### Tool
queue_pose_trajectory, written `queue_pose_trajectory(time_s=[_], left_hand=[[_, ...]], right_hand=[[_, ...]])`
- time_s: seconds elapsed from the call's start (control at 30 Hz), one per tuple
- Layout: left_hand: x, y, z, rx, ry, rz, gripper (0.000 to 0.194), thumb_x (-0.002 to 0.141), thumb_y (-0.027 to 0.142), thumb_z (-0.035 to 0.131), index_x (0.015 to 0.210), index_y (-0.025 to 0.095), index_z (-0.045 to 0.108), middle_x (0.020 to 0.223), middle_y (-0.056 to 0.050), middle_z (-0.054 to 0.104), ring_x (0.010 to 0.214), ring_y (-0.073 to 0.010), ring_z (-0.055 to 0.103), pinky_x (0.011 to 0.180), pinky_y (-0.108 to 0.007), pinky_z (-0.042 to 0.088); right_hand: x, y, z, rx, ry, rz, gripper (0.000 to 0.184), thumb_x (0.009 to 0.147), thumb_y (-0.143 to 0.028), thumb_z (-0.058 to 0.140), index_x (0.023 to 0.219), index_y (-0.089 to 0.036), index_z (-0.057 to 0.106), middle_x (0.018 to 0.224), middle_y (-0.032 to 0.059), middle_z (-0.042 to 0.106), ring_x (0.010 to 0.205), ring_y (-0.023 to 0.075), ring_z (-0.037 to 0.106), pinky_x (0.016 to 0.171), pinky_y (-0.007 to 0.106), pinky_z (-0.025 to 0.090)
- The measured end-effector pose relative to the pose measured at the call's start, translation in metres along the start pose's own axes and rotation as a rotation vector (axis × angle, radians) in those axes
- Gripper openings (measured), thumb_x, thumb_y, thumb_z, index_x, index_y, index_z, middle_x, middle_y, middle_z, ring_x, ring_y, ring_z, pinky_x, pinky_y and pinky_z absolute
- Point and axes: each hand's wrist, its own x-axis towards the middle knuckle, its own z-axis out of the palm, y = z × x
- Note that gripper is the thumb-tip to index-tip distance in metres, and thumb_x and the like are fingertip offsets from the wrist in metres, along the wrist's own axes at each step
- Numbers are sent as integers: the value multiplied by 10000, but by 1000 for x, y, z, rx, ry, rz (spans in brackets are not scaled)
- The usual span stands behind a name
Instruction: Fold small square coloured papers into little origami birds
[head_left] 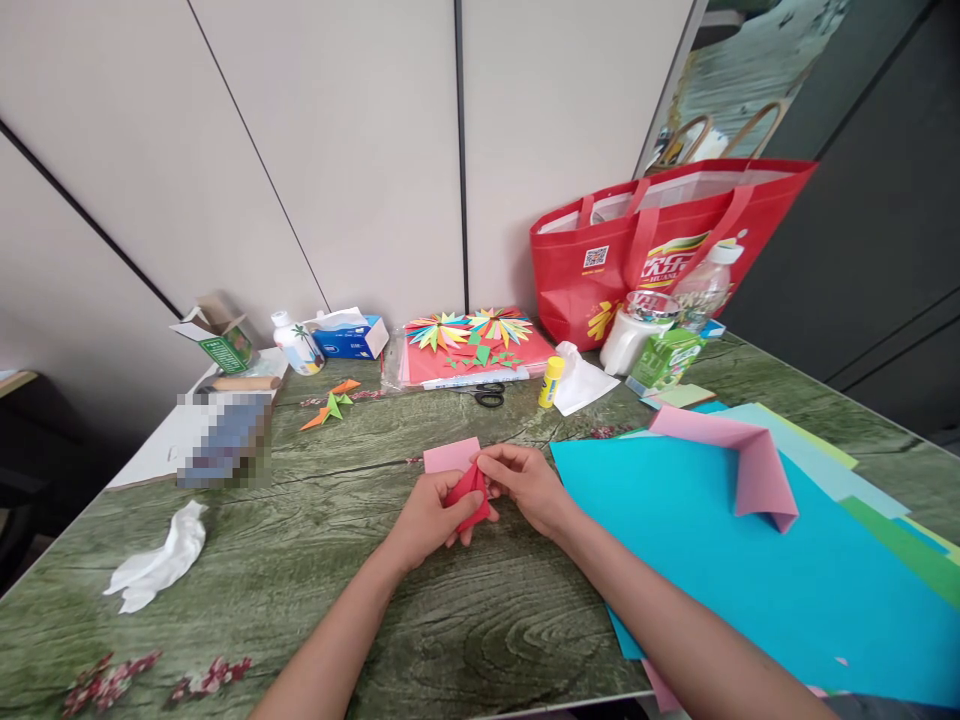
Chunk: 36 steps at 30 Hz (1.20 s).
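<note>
Apparently 2 hands [466, 502] partly hide red paper [469, 496].

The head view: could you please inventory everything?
Wall: one, pale, behind
Table: one, green, underneath
Bag: one, red, right
Bottles: two, clear right, white left
Mug: one, white, right
Cartons: two, green, left, right
Tissue box: one, blue, left
Tissues: two, white, left, centre
Glue stick: one, yellow, centre
Scissors: one, black, centre
Fans: two, multicoloured, centre
Packet: one, red, beneath fans
Folded figures: several, orange, green, left
Handle: one, brown, left
Blurred item: one, bluish, left
Sheet: one, blue, right
Pieces: several, pink, centre, right
Other sheets: several, green, yellow, right
Folded paper: one, red, held
Left hand: one, bare, centre
Right hand: one, bare, centre
</note>
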Motion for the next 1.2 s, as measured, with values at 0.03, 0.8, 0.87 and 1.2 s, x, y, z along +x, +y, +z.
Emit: queue_pose_trajectory(time_s=[0.03,0.8,0.87,1.2], left_hand=[[0,0,0,3,-2,1,223,748,317,533,762,100,586,659,-58,667,335,-38,428,302,-139,285],[4,-4,0,-329,61,21,299,759,367,536,793,78,606,736,-96,653,644,-165,613,592,-296,515],[4,-5,-1,-351,72,5,293,737,355,571,794,71,615,757,-106,664,670,-180,625,649,-334,522],[4,-7,-2,-322,100,-71,339,699,366,612,879,80,608,754,-109,679,654,-202,653,661,-371,534]], right_hand=[[0,0,0,5,3,-4,224,627,-362,675,673,-147,634,503,-41,524,456,61,424,454,203,338],[3,-1,-6,-62,67,15,277,584,-338,701,798,-165,667,637,-6,624,499,76,478,476,211,381],[3,-1,-6,-57,43,17,268,587,-342,699,788,-168,673,625,-10,624,488,74,478,482,218,391],[3,3,-7,-3,39,98,243,546,-317,734,718,-157,678,598,-17,618,473,62,499,466,195,416]])
